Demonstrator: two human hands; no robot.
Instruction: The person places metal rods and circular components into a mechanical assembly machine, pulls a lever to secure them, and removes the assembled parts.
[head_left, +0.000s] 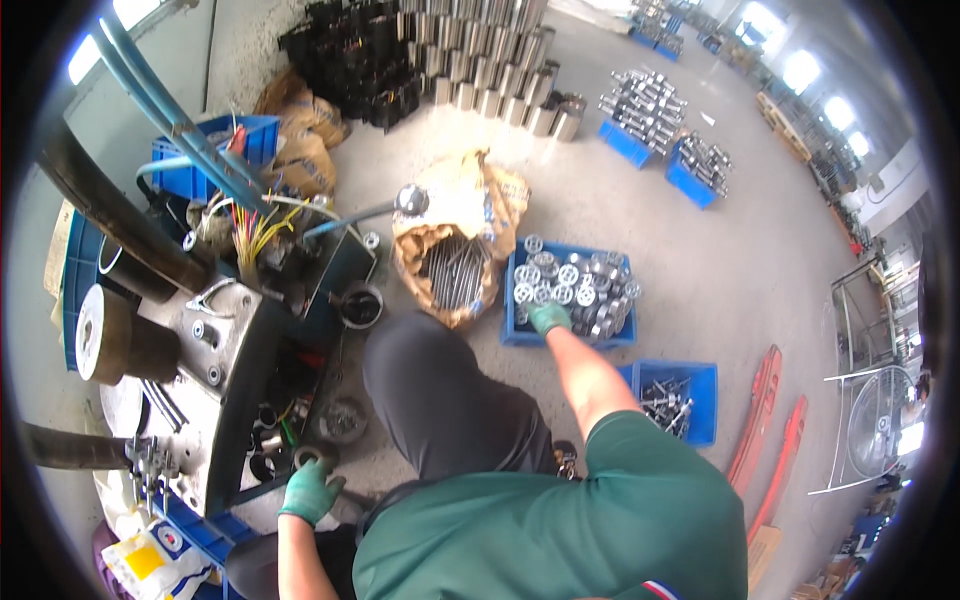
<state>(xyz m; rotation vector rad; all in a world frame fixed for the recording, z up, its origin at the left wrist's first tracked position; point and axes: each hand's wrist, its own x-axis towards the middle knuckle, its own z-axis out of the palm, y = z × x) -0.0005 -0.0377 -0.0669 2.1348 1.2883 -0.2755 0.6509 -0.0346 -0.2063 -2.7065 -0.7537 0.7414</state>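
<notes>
The right hand (549, 317), in a green glove, reaches forward and to the right onto the near edge of the heaped metal wheels (566, 275) in the blue bin (520, 337); whether it pinches one cannot be told. Being round, the wheels share no long axis, but the bin runs longer left to right. The left hand (312, 490) is well apart, beside the machine (222, 400), its grip also unclear.

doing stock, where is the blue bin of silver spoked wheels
In the head view, that blue plastic bin sits right of centre, right of the brown paper sack, the green-gloved right hand at its wheels.
</notes>
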